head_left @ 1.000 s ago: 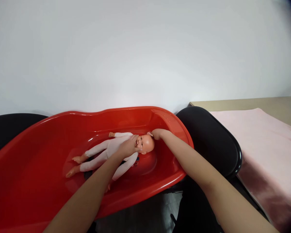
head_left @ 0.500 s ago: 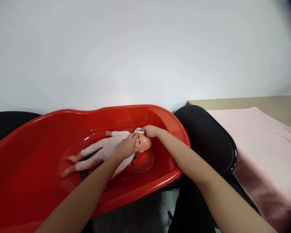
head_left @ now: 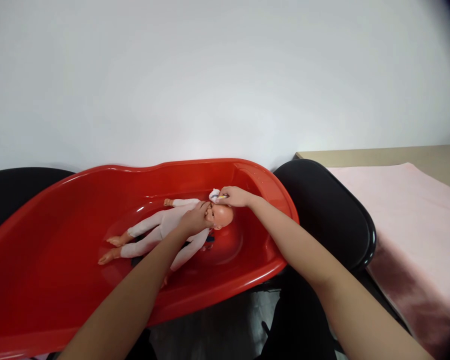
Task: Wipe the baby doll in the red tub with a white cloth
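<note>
A baby doll (head_left: 172,227) in a pale pink suit lies on its back inside a glossy red plastic tub (head_left: 60,210), bald head toward 3 o'clock, bare feet toward 9 o'clock, legs slightly apart and one arm stretched toward 12 o'clock. A small white wad (head_left: 214,195) sits at the doll's face, on the 12 o'clock side of the head.

bright even light, soft glare on the glossy red tub (head_left: 60,200), wide-angle bowing at edges, dark vignette in right corners, sharp focus
</note>
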A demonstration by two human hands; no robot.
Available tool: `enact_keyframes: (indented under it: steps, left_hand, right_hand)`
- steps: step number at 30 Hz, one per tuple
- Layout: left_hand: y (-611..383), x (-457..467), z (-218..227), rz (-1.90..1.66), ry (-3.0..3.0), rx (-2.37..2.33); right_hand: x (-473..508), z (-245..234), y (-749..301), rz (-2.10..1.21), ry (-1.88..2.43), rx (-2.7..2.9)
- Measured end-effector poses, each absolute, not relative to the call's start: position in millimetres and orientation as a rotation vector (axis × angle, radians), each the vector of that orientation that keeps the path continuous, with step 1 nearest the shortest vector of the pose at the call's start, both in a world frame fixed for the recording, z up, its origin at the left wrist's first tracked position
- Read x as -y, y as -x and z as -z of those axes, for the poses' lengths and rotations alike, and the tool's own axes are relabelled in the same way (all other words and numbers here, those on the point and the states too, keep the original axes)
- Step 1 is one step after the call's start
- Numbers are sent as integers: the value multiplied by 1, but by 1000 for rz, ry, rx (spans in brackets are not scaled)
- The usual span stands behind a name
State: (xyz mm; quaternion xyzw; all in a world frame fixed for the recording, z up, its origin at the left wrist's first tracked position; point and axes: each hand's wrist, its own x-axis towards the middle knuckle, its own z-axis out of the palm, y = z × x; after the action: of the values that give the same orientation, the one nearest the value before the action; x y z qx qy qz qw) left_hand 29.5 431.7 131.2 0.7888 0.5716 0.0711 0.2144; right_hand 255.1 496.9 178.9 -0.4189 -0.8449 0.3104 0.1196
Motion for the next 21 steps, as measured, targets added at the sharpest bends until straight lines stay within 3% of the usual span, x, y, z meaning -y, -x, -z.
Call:
enact_keyframes:
  steps: [8, 15, 21]
  left_hand:
    - [-30, -434, -123, -278, -2207, -1565]
    - [-32, -430, -127, -271, -2209, -1539]
    - [-32, -429, -127, -259, -2222, -1555]
  right_hand:
    - [-495, -172, -251, -624, 1182, 2745]
    - [-493, -162, -251, -950, 1220, 2836]
    - [-490, -169, -249, -873, 1451, 2768]
